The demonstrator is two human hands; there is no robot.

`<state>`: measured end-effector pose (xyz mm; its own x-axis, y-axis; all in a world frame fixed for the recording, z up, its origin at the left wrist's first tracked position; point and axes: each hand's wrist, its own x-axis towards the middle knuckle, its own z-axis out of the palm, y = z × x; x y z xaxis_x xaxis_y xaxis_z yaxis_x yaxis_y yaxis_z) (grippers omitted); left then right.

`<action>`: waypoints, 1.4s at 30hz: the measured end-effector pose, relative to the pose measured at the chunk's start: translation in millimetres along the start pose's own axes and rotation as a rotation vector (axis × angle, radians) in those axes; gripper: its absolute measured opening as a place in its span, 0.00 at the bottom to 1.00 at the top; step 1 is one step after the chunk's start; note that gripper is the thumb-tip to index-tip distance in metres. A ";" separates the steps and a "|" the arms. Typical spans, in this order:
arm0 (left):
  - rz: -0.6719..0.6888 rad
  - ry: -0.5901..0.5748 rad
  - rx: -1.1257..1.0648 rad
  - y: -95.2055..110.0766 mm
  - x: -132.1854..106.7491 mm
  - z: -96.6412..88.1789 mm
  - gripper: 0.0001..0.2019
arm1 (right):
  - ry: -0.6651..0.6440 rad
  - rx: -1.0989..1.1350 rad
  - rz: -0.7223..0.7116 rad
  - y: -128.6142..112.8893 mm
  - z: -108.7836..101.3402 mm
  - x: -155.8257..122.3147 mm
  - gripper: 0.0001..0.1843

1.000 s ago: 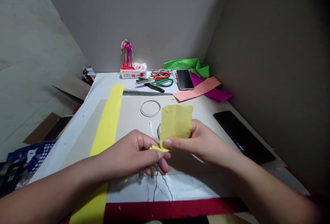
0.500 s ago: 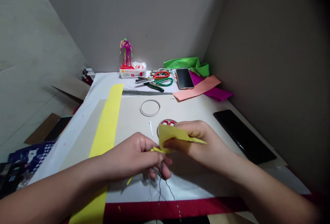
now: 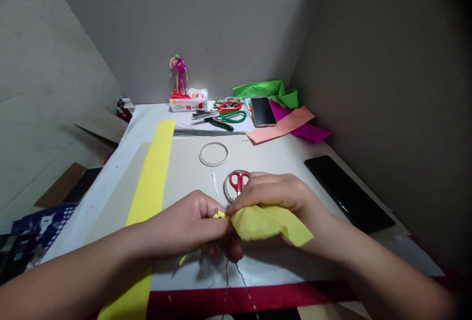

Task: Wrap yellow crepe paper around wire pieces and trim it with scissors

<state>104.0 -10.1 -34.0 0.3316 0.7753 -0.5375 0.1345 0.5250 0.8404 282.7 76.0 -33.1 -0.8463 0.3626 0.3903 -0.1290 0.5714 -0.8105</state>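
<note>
Between the fingers of my left hand [image 3: 197, 221] is a twisted wire frame [image 3: 241, 278], two dark legs of it hanging below. A bit of yellow paper shows at the left thumb, around the wire's top. My right hand [image 3: 283, 194] is closed on a yellow crepe paper strip [image 3: 271, 224], its loose part draped over the fingers towards me. Both hands meet over the near part of the table, and where paper and wire join is mostly hidden by fingers. Just beyond the right hand lie red-handled scissors [image 3: 239, 181] inside a ring of tape.
A long yellow strip [image 3: 151, 177] lies at left. Further back are a white ring [image 3: 213, 154], green-handled scissors [image 3: 232, 116], a phone [image 3: 263, 111], coloured paper [image 3: 283, 126] and a wire figure [image 3: 179, 72] on a tissue pack [image 3: 190, 101]. A black panel [image 3: 346, 192] lies right.
My right hand has turned over the wire, and the yellow paper has swung from above the fingers to hang down in front. The red scissors show more. My left hand stays nearly still.
</note>
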 end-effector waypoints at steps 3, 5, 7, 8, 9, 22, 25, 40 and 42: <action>-0.008 0.013 -0.057 4.4 -1.1 -0.9 0.12 | 0.029 -0.108 -0.139 -0.7 2.9 -2.4 0.06; 0.008 0.026 -0.094 4.1 -0.9 -2.8 0.11 | 0.055 -0.226 -0.225 -2.8 6.2 -4.5 0.07; 0.017 0.064 -0.117 2.0 -0.3 -5.1 0.10 | 0.068 -0.384 -0.289 -4.9 9.7 -6.6 0.09; 0.019 0.086 -0.126 0.8 -0.1 -6.2 0.10 | 0.063 -0.469 -0.316 -5.5 11.4 -7.4 0.10; 0.021 0.104 -0.130 -0.2 0.0 -7.1 0.10 | 0.063 -0.541 -0.352 -5.6 12.9 -7.9 0.12; 0.011 0.133 -0.325 -3.2 -11.4 -14.5 0.06 | 0.210 -0.742 -0.698 -3.6 30.3 -9.5 0.09; -0.040 0.170 -0.375 -2.3 -12.3 -13.2 0.08 | 0.200 -0.747 -0.709 -5.5 34.9 -10.9 0.08; 0.027 0.033 -0.382 -8.7 -9.4 -16.3 0.10 | 0.047 -0.828 -0.705 -9.3 36.7 -10.9 0.15; 0.041 0.000 -0.324 -8.3 -11.7 -17.5 0.12 | 0.046 -0.834 -0.704 -7.5 36.2 -11.7 0.16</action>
<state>82.6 -17.4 -35.9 0.3304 0.7984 -0.5035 -0.1832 0.5775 0.7956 274.8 40.8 -47.4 -0.6977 -0.2242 0.6804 -0.1715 0.9744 0.1452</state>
